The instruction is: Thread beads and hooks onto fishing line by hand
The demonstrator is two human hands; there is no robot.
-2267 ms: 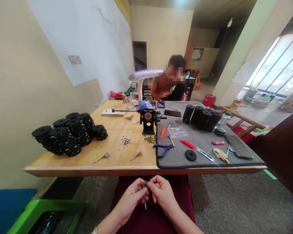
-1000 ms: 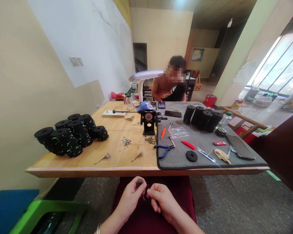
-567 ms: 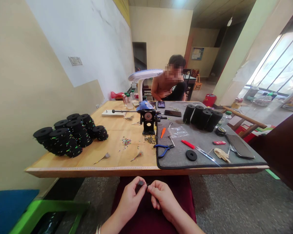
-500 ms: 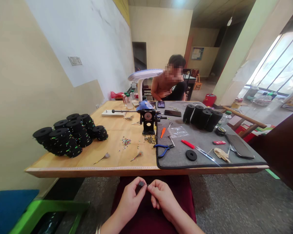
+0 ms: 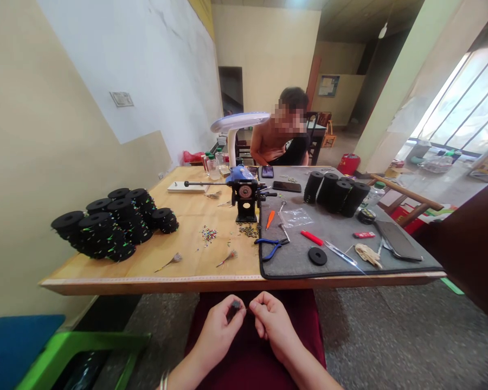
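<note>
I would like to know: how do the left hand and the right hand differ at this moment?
The left hand holds a small dark grey bundle; the right hand pinches thumb and forefinger together, anything between them too small to tell. A bangle sits at the left hand's wrist; none shows at the right hand's. Both are close together, before the table's near edge.

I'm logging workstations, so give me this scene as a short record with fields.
Left hand: holds a small dark-grey bundle
Right hand: pinched near it; anything gripped is too small to tell
Surface: pale wooden table, grey fabric mat
Table's left: black cylindrical stacks with coloured bits
Mid-table: black metal machine with round dial
On mat: blue-handled pliers, flat black disc
</note>
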